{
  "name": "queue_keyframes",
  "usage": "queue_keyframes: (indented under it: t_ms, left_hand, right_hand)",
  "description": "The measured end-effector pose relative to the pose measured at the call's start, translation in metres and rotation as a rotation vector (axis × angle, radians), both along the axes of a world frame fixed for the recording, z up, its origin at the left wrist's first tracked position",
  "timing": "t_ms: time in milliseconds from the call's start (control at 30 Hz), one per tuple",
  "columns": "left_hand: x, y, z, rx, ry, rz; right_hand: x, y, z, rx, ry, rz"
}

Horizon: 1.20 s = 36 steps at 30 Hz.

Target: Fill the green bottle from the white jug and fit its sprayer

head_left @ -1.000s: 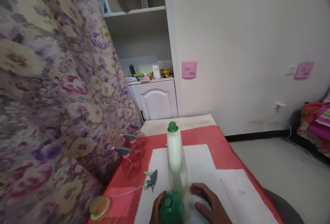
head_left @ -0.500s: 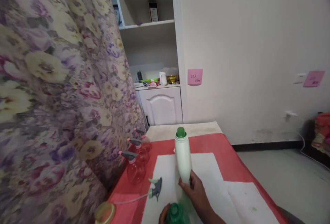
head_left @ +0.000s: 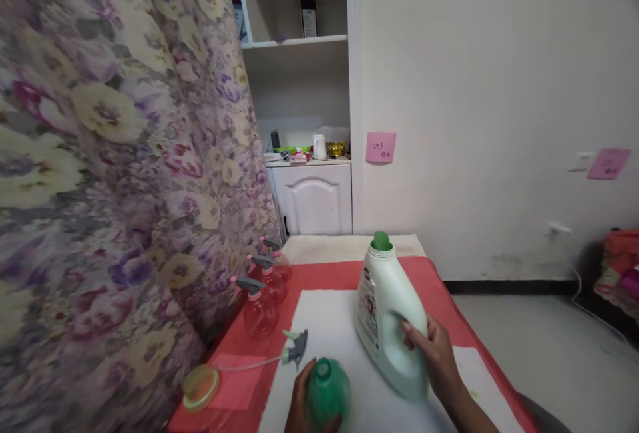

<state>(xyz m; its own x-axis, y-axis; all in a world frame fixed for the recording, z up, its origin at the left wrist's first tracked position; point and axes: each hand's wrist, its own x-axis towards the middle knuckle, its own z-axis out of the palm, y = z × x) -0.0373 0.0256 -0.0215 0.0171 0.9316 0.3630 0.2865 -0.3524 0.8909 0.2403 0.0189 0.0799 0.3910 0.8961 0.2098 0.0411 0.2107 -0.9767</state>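
Observation:
My right hand (head_left: 435,353) is wrapped round the handle of a white detergent jug (head_left: 387,313) with a green cap, which leans to the left over the white sheet (head_left: 324,313). My left hand (head_left: 299,400) grips a green spray bottle body (head_left: 327,393) with an open neck, standing at the near edge. A green and grey trigger sprayer head (head_left: 295,346) with a thin tube lies on the sheet just left of the green bottle.
The red table (head_left: 444,280) carries three pink spray bottles (head_left: 259,306) along a floral curtain (head_left: 100,173) on the left, and a yellow-green lid (head_left: 200,386) at the near left. Behind stand a white cabinet (head_left: 312,197) with shelves and a wall with pink notes (head_left: 380,147).
My right hand moved from the table onto the jug, gripped its handle and carried it rightward, tilted. The left hand stayed on the green bottle. The view shifted slightly.

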Motion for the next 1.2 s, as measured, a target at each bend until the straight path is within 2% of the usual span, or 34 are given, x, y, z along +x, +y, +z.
queue_keyframes:
  t_ms: [233,433,600,733,800,900,1033,1100,1200]
  left_hand:
    - [0.016,0.04,0.022,-0.097,0.17,-0.127]
    - [0.016,0.059,0.02,-0.094,0.141,-0.106]
    - [0.014,0.07,0.013,-0.113,0.126,-0.131]
    - [0.011,0.077,0.012,-0.058,0.083,-0.148]
    - [0.008,0.08,0.021,-0.042,0.075,-0.175]
    - [0.003,0.085,0.044,-0.035,0.083,-0.26]
    - [0.005,0.091,0.069,-0.042,0.084,-0.321]
    - [0.008,0.095,0.072,-0.031,0.08,-0.341]
    - [0.014,0.101,0.067,-0.028,0.075,-0.363]
  right_hand:
    - [0.042,-0.038,0.027,-0.096,-0.115,0.054]
    - [0.059,-0.051,0.05,-0.219,-0.218,0.155]
    - [0.054,-0.05,0.074,-0.264,-0.325,0.322]
    - [0.046,-0.046,0.086,-0.306,-0.383,0.391]
    - [0.042,-0.045,0.089,-0.339,-0.398,0.415]
    - [0.036,-0.044,0.097,-0.369,-0.448,0.421]
    - [0.029,-0.042,0.113,-0.353,-0.525,0.364]
    - [0.026,-0.042,0.123,-0.361,-0.538,0.358]
    - [0.021,-0.041,0.136,-0.364,-0.571,0.409]
